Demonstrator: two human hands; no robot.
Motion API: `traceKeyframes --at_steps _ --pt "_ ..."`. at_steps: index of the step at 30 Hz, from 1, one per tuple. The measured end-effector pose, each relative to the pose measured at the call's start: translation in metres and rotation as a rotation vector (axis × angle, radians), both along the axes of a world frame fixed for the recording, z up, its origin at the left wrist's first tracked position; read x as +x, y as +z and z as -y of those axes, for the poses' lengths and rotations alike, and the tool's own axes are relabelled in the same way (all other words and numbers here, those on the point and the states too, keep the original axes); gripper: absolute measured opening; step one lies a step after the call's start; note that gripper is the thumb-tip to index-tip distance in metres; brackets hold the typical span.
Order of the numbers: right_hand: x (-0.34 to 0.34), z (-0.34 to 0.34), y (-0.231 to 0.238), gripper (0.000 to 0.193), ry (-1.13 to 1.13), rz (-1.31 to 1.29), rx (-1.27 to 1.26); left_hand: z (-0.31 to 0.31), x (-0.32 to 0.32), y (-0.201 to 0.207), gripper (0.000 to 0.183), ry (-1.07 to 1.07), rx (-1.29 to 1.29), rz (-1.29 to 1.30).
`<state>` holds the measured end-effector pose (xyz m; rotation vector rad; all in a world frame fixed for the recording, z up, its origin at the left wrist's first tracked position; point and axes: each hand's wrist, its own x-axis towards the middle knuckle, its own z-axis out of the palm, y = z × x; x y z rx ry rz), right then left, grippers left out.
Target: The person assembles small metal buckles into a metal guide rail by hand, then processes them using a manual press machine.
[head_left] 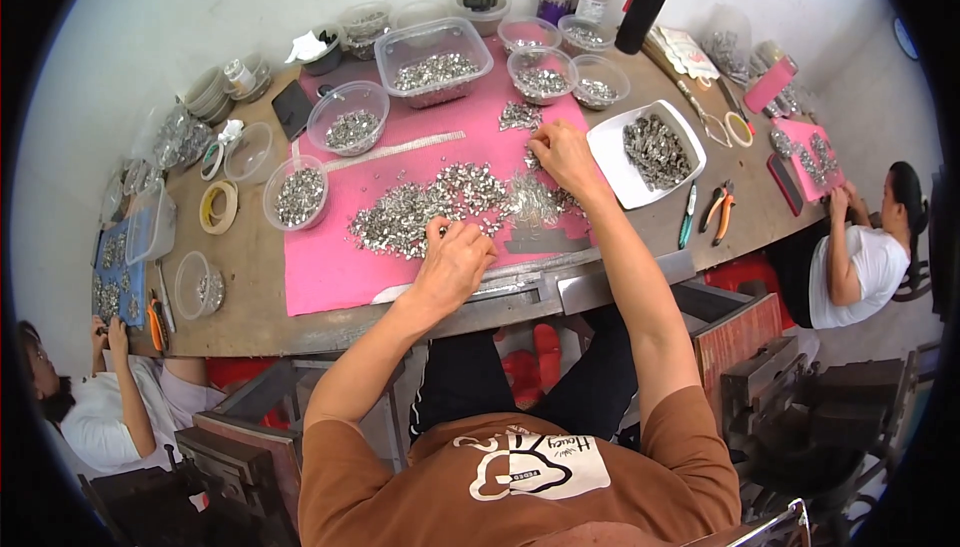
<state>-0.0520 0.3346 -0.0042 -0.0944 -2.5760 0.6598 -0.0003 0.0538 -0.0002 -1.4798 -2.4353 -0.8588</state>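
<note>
My left hand (pixel 455 262) is closed, with its fingertips at the near edge of a spread pile of small shiny metal pieces (pixel 410 219) on a pink mat (pixel 325 282). Whatever its fingers pinch is too small to name. Farther right, my right hand (pixel 565 157) is closed too, its fingertips down at a few metal pieces below a small separate heap (pixel 520 115). What those fingers hold is hidden. Between my hands lies a patch of thin silvery pin-like pieces (pixel 532 202), beside a flat grey strip (pixel 545 244).
Clear tubs of metal parts (pixel 435 37) line the mat's far side. A white tray (pixel 608 152) of darker parts stands right, near pliers (pixel 718 212) and a teal-handled tool (pixel 688 217). Tape (pixel 218 207) lies left. Co-workers sit at left (pixel 110 402) and right (pixel 865 247).
</note>
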Motion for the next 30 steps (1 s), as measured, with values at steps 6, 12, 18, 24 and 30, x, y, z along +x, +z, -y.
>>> traceKeyframes --at_steps 6,12,18,24,30 --pt "-0.006 -0.011 -0.009 0.017 -0.019 0.017 -0.02 -0.003 0.005 0.009 0.004 -0.03 0.114 0.182" --pt "-0.009 -0.001 -0.002 0.019 0.021 0.013 0.013 -0.001 0.032 0.018 0.005 -0.016 0.256 0.426" --pt "-0.006 0.004 -0.006 0.015 -0.026 -0.079 0.047 -0.004 0.043 0.008 0.006 -0.001 0.246 0.378" --pt "0.024 0.017 0.015 0.011 0.036 -0.121 -0.16 -0.003 0.045 0.003 0.009 -0.008 0.248 0.296" --pt "0.091 0.049 0.037 0.013 0.156 -0.052 -0.314 -0.007 0.048 0.001 0.01 0.013 0.256 0.19"
